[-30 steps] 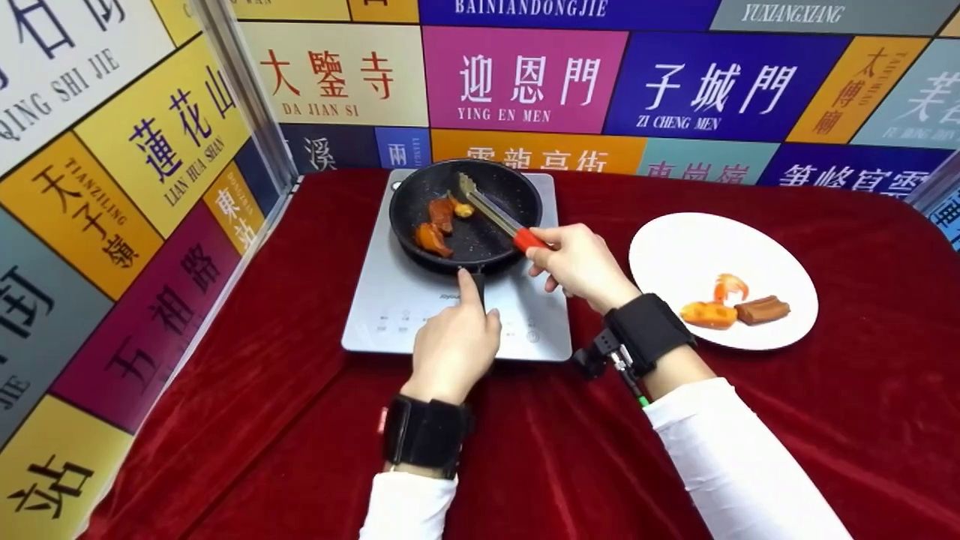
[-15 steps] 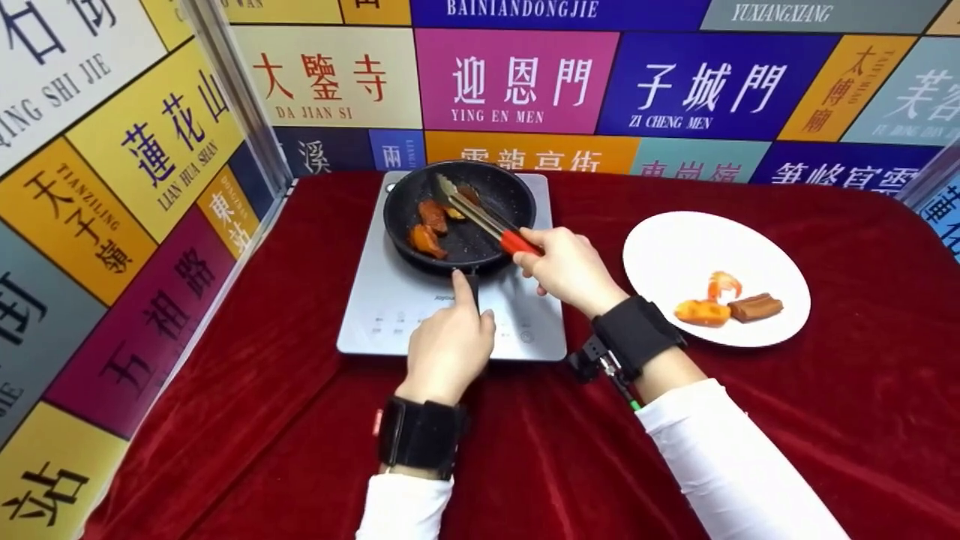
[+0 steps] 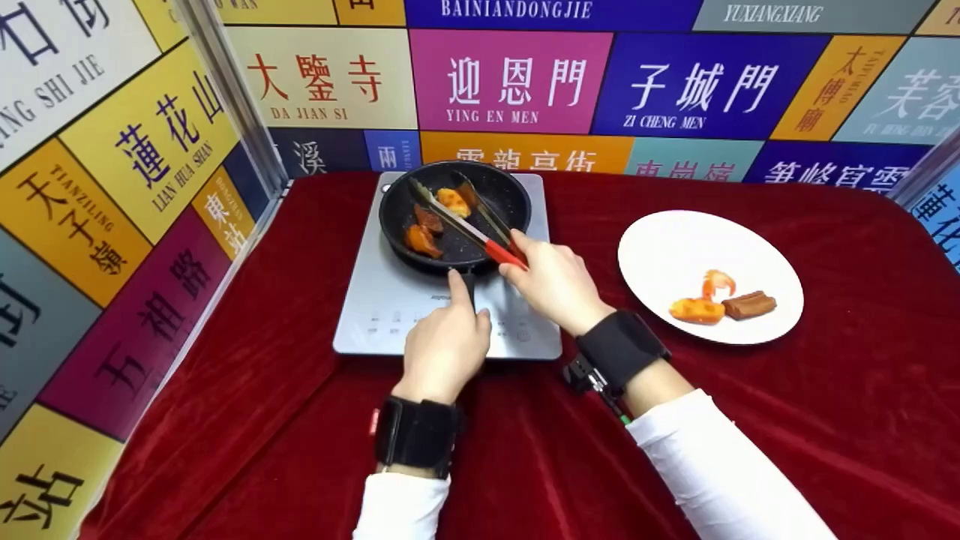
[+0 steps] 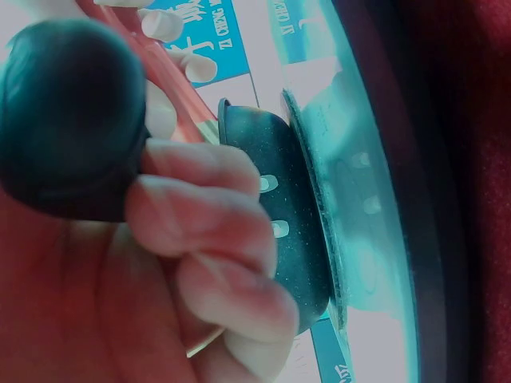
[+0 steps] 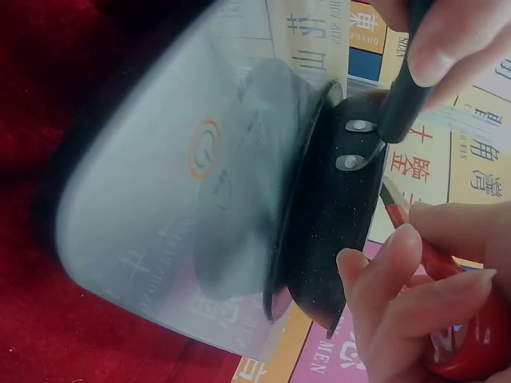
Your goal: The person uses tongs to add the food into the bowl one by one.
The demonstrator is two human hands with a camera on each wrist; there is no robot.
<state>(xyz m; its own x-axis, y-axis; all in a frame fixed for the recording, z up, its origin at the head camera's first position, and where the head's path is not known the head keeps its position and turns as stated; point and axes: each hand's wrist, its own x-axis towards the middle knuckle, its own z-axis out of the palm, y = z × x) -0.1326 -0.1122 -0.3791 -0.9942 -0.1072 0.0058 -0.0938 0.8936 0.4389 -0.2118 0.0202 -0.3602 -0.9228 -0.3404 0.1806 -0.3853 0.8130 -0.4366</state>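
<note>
In the head view, my left hand (image 3: 448,345) grips the handle (image 4: 72,120) of a black frying pan (image 3: 491,244), its index finger stretched toward the pan. The pan stands on a silver induction cooktop (image 3: 405,330). My right hand (image 3: 559,281) holds a pair of tongs (image 3: 504,253) by its red handles. Inside the pan the tongs' arms are spread, one on each side of a yellow piece of food (image 3: 453,202); contact cannot be told. Left of them lie a reddish-brown piece (image 3: 427,219) and an orange piece (image 3: 421,241), touching or nearly so.
To the right, a white oval plate (image 3: 660,247) bears a yellow piece (image 3: 697,310), a brown ridged piece (image 3: 750,304) and an orange-and-white shrimp-like piece (image 3: 718,283). Dark red cloth (image 3: 277,420) covers the table. Printed panels (image 3: 510,82) rise behind and at the left.
My right hand has shifted left and slightly nearer with the tongs, whose arms have spread from nearly together to wide apart. The yellow piece now shows between them. My left hand keeps its grip.
</note>
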